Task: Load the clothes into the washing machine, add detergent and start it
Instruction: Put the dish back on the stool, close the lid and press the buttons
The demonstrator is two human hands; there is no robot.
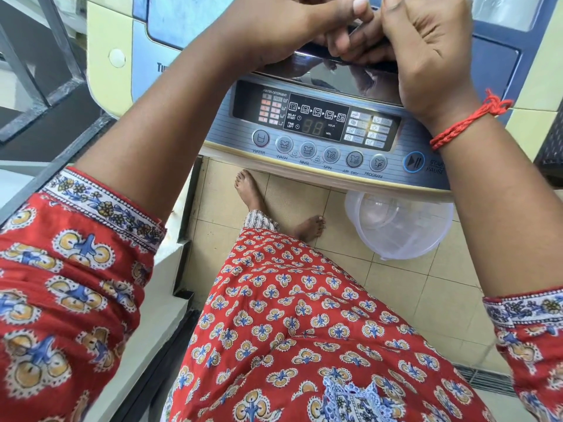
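Note:
The top-loading washing machine fills the upper part of the view, with its blue-windowed lid (182,19) down. My left hand (274,32) and my right hand (426,56) meet at the lid's front handle (307,54), and both curl their fingers round its dark bar. Below the hands lies the control panel (313,120), whose display shows 88. A row of round buttons runs under it, ending in the start/pause button (413,162) at the right. No clothes or detergent are in sight; the drum is hidden under the lid.
A clear plastic tub (396,226) sits on the tiled floor (411,284) under the machine's front edge, right of my bare feet. A dark metal frame (45,86) and a grey ledge (170,269) stand close on the left.

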